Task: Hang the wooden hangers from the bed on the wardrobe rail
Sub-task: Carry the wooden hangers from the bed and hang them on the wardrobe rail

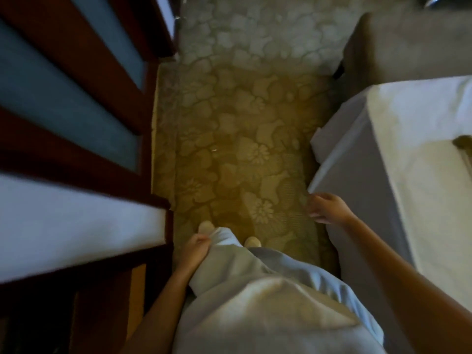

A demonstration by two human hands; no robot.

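I look straight down at a patterned carpet between a wardrobe and a bed. The bed [408, 154], covered in white sheets, fills the right side. A small brown shape [463, 144] lies on it at the right edge; it is too cut off to tell what it is. My right hand [327, 208] hangs by the bed's near corner, fingers loosely curled, holding nothing. My left hand [195, 249] rests against my light trouser leg, fingers curled, with nothing in it. The wardrobe [76, 123], dark wood with blue-grey panels, stands at the left. Its rail is out of sight.
A grey upholstered seat [408, 44] stands beyond the bed at the top right. The floral carpet [229, 149] runs as a corridor between wardrobe and bed. My two feet in pale shoes [251, 241] stand at its near end.
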